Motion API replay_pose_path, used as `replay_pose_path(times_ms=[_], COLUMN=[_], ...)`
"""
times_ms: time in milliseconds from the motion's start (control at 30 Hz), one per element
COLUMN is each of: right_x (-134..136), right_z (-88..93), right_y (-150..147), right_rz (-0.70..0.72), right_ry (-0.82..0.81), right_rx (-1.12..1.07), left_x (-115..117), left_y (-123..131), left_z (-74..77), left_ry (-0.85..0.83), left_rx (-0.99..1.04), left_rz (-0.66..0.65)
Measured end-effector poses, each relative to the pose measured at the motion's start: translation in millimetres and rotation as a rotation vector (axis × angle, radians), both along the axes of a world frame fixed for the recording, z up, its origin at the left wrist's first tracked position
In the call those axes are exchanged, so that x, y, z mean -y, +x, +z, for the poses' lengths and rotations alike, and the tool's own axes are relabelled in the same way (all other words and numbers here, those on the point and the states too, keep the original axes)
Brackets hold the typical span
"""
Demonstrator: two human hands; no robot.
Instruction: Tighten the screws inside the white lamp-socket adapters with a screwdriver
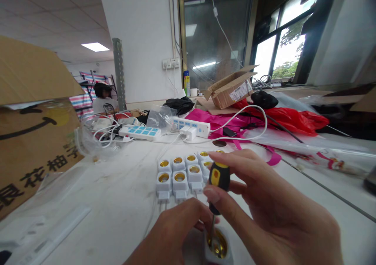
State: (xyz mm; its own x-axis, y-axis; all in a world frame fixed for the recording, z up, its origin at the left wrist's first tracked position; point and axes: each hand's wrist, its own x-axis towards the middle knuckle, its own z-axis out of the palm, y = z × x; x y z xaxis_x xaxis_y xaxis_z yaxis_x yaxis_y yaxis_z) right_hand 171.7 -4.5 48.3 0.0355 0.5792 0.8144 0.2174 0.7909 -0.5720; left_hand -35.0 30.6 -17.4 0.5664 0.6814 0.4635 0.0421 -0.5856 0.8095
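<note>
My right hand (264, 202) grips a short black and yellow screwdriver (219, 177) by its handle, upright. The screwdriver's shaft reaches down into the gold-lined opening of a white lamp socket (219, 249) at the bottom of the view. Against the left side of this socket is my left hand (176, 231), its fingers curled and partly hidden around the socket and the shaft. Just beyond the hands, several white plug-in sockets (179, 181) with gold threads stand in two rows on the white table (117, 202).
A large cardboard box (32, 139) stands at the left. Power strips (141, 132) with white cables lie farther back. Behind them are an open carton (232, 91), pink cloth and a red bag (293, 118). White strips lie at lower left. A person (104, 98) is in the background.
</note>
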Motion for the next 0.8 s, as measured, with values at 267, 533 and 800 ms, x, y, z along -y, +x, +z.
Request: replay_pose_path(times_ms=[267,533,800], right_x=[-1.7,-2.9,-3.4], right_z=[-1.3,-4.1,-4.0], right_y=[3.5,2.4,0.6], right_rz=[0.027,0.06,0.098], right_ry=[0.029,-0.023,-0.044], right_rx=[0.039,0.02,0.004], left_x=[0.8,-0.7,1.7], left_y=[-3.9,-4.3,-6.8], left_z=[2.0,7.8,7.9], left_ry=[0.06,0.078,0.097], left_rx=[-0.049,-0.115,-0.139], left_rz=[0.032,-0.011,-0.022])
